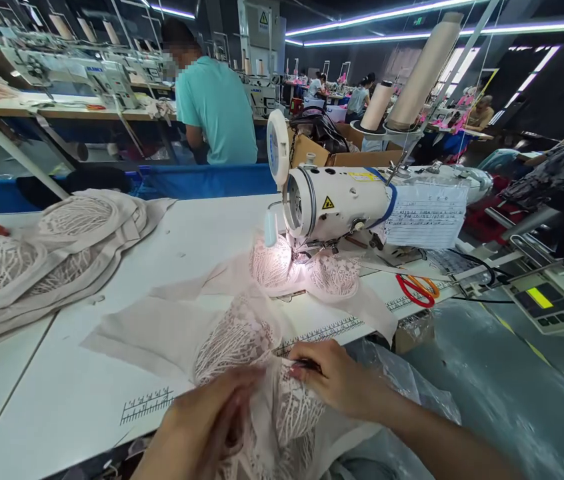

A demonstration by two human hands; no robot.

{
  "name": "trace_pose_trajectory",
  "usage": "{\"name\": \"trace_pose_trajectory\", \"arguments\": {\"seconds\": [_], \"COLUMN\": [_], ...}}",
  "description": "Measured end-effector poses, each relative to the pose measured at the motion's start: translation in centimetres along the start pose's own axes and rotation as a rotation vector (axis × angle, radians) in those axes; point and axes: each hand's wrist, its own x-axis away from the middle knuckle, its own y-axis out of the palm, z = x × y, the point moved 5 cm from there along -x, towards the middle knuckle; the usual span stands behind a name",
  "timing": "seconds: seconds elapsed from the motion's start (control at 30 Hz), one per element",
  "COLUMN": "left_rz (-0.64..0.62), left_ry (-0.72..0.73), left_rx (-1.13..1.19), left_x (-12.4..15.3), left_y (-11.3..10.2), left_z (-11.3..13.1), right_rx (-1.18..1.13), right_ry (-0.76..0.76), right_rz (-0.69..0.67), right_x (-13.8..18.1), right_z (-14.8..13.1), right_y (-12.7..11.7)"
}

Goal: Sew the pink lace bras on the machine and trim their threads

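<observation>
A pale pink lace bra (299, 410) hangs over the table's front edge, its cups bunched between my hands. My left hand (212, 413) is closed on the left side of this bra, its fingers slightly blurred. On the other side my right hand (335, 377) pinches the fabric edge between thumb and fingers. A small dark object (311, 365), mostly hidden, is tucked in that hand; its kind is unclear. Just beyond lies another lace cup (237, 333) with plain mesh wings. A further pair of cups (332, 273) rests under the lit needle area of the sewing machine (342, 203).
A stack of lace bra pieces (77, 247) covers the table's left side. Red- and orange-handled scissors (417, 290) lie right of the machine, near a control panel (547, 303). Thread cones (425, 73) stand behind. A co-worker in a teal shirt (219, 110) sits across.
</observation>
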Motion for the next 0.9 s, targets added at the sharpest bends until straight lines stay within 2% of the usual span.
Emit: {"name": "trace_pose_trajectory", "arguments": {"seconds": [0.07, 0.13, 0.2, 0.3, 0.4, 0.5, 0.6, 0.77, 0.9], "left_rz": [0.009, -0.119, -0.253, -0.434, -0.57, -0.455, -0.318, -0.131, -0.101], "left_ry": [0.171, 0.328, 0.402, 0.384, 0.155, -0.131, -0.282, -0.454, -0.477], "left_rx": [-0.237, -0.35, -0.339, -0.112, 0.274, 0.621, 0.876, 1.219, 1.28], "left_x": [-2.0, -3.3, -3.6, -3.0, -2.0, -1.4, -0.8, -0.3, -0.5], "left_y": [0.4, 1.1, 1.1, 0.4, 0.7, 2.1, 4.0, 6.5, 7.4], "left_z": [1.3, 2.7, 3.8, 4.5, 3.0, 0.4, -1.4, -2.6, -2.6], "right_rx": [-0.006, 0.004, 0.015, -0.048, -0.193, -0.339, -0.547, -0.801, -0.943], "right_ry": [-0.024, -0.061, -0.086, -0.093, -0.074, 0.015, 0.085, 0.188, 0.212], "right_rz": [-0.03, -0.108, -0.193, -0.315, -0.438, -0.453, -0.412, -0.392, -0.431], "right_x": [0.9, 1.7, 2.5, 3.3, 3.5, 3.1, 2.6, 2.4, 2.4], "right_z": [-0.4, -0.9, -1.0, -0.5, 0.7, 2.2, 3.1, 4.1, 4.3], "right_y": [0.1, 0.0, -0.2, -0.9, -1.1, -1.1, -0.9, 0.3, 1.1]}}
